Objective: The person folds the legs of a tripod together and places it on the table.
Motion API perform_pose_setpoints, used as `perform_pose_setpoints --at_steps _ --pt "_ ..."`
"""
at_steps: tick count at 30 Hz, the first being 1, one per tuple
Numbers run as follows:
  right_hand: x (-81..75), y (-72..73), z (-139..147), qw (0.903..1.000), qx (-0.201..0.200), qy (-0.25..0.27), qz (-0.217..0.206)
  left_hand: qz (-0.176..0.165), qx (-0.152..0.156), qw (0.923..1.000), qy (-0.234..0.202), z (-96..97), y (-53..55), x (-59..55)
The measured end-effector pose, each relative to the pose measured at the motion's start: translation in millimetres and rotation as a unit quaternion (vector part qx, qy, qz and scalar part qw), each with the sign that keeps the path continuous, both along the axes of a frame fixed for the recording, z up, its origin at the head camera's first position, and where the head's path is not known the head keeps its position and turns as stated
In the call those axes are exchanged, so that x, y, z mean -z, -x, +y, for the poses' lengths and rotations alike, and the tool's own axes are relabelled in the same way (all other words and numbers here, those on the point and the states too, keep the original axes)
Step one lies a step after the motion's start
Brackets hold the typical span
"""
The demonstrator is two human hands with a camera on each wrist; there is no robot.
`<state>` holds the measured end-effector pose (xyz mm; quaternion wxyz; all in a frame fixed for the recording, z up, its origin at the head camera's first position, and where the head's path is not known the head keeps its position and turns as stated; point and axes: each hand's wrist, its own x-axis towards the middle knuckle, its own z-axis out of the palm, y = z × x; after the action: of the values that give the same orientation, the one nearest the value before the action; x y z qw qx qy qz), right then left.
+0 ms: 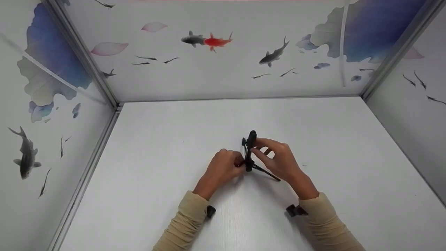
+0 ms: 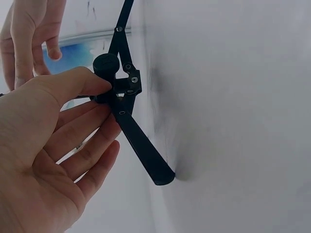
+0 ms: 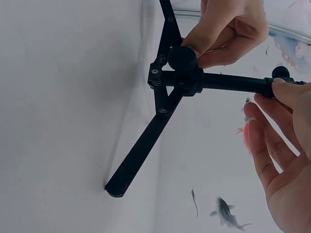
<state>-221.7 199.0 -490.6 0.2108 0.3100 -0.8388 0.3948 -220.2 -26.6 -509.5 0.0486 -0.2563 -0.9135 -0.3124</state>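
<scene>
A small black tripod (image 1: 249, 151) stands on the table with its legs spread, between the two hands. Its flat leg (image 2: 146, 150) slants down to the white surface in the left wrist view. My left hand (image 1: 223, 166) pinches the hub beside a round knob (image 3: 182, 59), where the legs meet the center column (image 3: 233, 82). Higher up, my right hand (image 1: 283, 158) grips the upper column with thumb and fingertips, near a smaller knob (image 3: 280, 73). The dark tripod head (image 1: 252, 137) rises above those fingers in the head view.
The white tabletop (image 1: 156, 139) stretches around the tripod. White panels printed with fish and lotus leaves enclose it, including the back wall (image 1: 223, 76), joined by metal corner posts (image 1: 82, 52). Dark wrist cameras (image 1: 210, 211) sit at both sleeve cuffs.
</scene>
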Motion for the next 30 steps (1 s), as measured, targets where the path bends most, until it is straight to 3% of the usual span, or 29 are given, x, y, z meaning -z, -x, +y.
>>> perform_pose_setpoints --at_steps 12,30 --pt "-1.0 0.0 -0.5 1.0000 0.002 -0.004 -0.004 -0.006 0.006 0.9992 -0.039 -0.1 1.4 -5.5" --pt "-0.5 0.4 -0.4 1.0000 0.001 -0.003 0.003 -0.009 0.012 0.9992 -0.037 -0.4 2.3 -6.8"
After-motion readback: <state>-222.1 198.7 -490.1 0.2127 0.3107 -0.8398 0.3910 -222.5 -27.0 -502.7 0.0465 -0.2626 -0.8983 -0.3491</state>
